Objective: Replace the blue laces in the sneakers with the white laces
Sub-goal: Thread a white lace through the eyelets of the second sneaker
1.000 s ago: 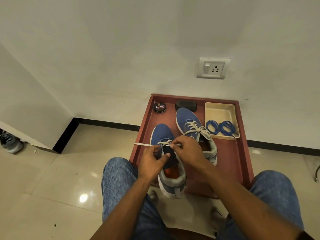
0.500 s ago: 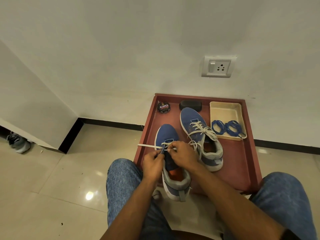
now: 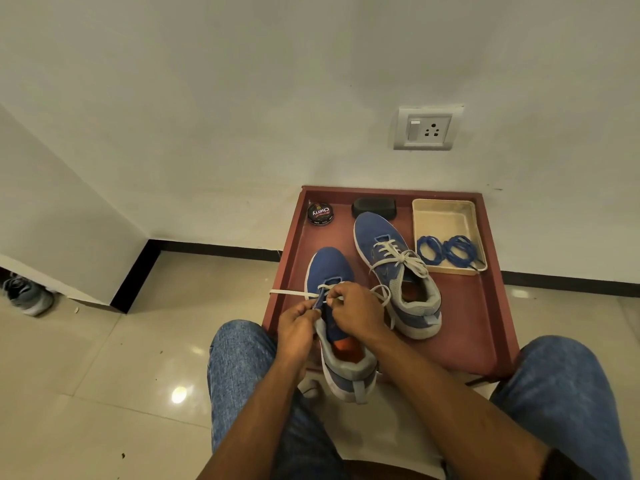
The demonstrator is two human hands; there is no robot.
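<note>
Two blue sneakers stand on a red-brown tray [image 3: 485, 306]. The far sneaker [image 3: 388, 258] wears a tied white lace. The near sneaker [image 3: 329, 268] is partly laced with a white lace [image 3: 287, 292] whose free end sticks out to the left past the tray's edge. My left hand [image 3: 298, 327] pinches the sneaker's left eyelet edge. My right hand [image 3: 356, 310] pinches the white lace over the tongue. Two coiled blue laces [image 3: 446, 249] lie in a cream tray [image 3: 446, 213] at the back right.
A round shoe polish tin [image 3: 320, 213] and a black brush [image 3: 374, 206] sit at the tray's back. A wall socket [image 3: 427, 128] is above. A grey shoe [image 3: 27, 296] lies far left on the tiled floor. My knees in jeans flank the tray.
My hands have drawn closer together over the near sneaker's eyelets, the right hand moving left along the lace. The view has shifted slightly.
</note>
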